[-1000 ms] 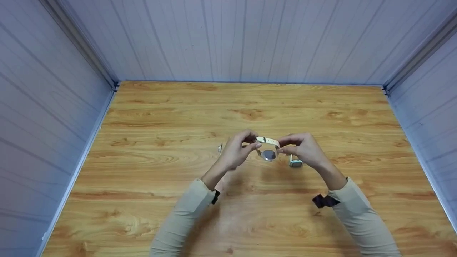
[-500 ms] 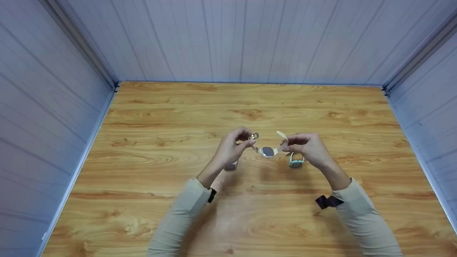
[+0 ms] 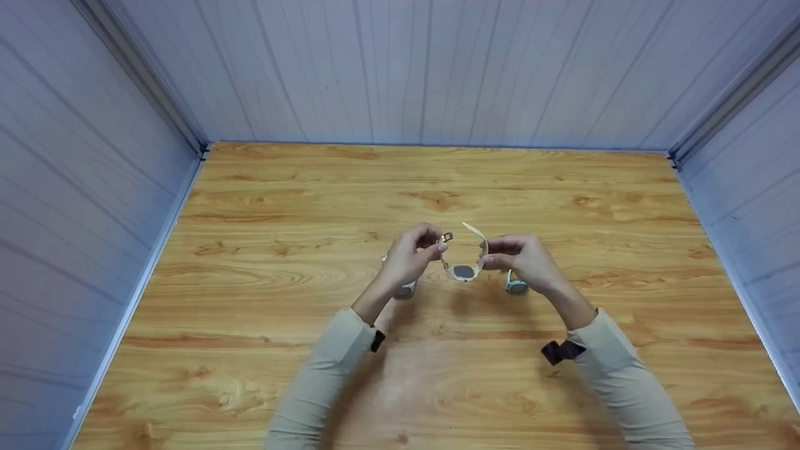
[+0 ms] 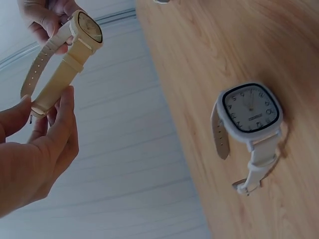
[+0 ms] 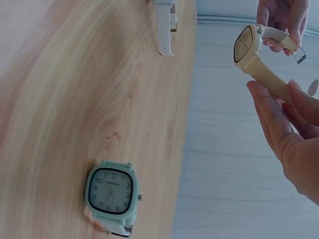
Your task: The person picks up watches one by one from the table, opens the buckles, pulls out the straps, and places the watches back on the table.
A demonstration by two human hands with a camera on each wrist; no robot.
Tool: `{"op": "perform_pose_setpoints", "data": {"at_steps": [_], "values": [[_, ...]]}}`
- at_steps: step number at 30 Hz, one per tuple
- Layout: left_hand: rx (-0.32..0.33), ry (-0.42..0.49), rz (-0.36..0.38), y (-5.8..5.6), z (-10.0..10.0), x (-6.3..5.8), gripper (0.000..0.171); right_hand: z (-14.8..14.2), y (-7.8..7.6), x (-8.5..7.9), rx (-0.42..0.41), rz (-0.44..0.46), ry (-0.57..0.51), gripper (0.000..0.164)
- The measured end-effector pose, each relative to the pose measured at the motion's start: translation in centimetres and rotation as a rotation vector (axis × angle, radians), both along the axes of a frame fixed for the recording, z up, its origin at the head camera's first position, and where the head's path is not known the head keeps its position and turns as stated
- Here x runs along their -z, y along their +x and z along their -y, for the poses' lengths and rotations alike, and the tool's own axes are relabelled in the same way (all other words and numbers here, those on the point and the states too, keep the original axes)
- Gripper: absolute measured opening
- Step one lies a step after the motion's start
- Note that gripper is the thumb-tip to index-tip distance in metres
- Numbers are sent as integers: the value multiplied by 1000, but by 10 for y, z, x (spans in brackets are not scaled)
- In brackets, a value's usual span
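Observation:
Both hands hold a cream-yellow wristwatch [image 3: 464, 272] above the table, its strap unfastened and its dial hanging lowest. My left hand [image 3: 409, 259] pinches the buckle side of the strap [image 4: 57, 82] between thumb and fingers. On the other side, my right hand [image 3: 522, 259] pinches the holed strap half, whose free tip points up. The right wrist view shows the metal buckle [image 5: 299, 56] standing out past the left fingers. Under the left hand lies a white watch [image 4: 251, 110] on the table. A mint-green watch [image 5: 110, 191] lies beneath the right hand.
The wooden table [image 3: 437, 375] meets pale panelled walls [image 3: 400, 69] at the back and both sides. Dark bands [image 3: 562, 351] sit at the sleeve cuffs.
A second ago the strap formed a closed loop; its two halves are now apart. Since half a second ago, the right hand has moved slightly left, bringing the strap halves nearer together.

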State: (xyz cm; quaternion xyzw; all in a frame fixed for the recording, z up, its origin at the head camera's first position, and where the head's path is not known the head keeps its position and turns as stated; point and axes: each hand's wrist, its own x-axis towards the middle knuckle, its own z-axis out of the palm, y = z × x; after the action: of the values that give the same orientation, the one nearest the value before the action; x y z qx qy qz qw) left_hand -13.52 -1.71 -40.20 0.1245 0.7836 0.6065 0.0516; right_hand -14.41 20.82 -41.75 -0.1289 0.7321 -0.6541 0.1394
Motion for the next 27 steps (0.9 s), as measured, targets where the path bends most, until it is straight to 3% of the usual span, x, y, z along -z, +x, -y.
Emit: {"op": "perform_pose_setpoints", "data": {"at_steps": [3,10,16,21,27], "values": [[-20,10,65,-8,-3,11,12,1,-4,6,15,42,-40,26],[-29,60,243,-18,-11,21,12,4,-12,18,73,148,-71,27],[-47,39,335,-26,-16,31,13,6,-18,31,122,260,-118,30],[-88,16,360,-33,-22,39,8,7,-24,45,137,259,-66,35],[-128,-168,302,-39,-27,48,11,9,-28,56,162,277,-22,35]]}}
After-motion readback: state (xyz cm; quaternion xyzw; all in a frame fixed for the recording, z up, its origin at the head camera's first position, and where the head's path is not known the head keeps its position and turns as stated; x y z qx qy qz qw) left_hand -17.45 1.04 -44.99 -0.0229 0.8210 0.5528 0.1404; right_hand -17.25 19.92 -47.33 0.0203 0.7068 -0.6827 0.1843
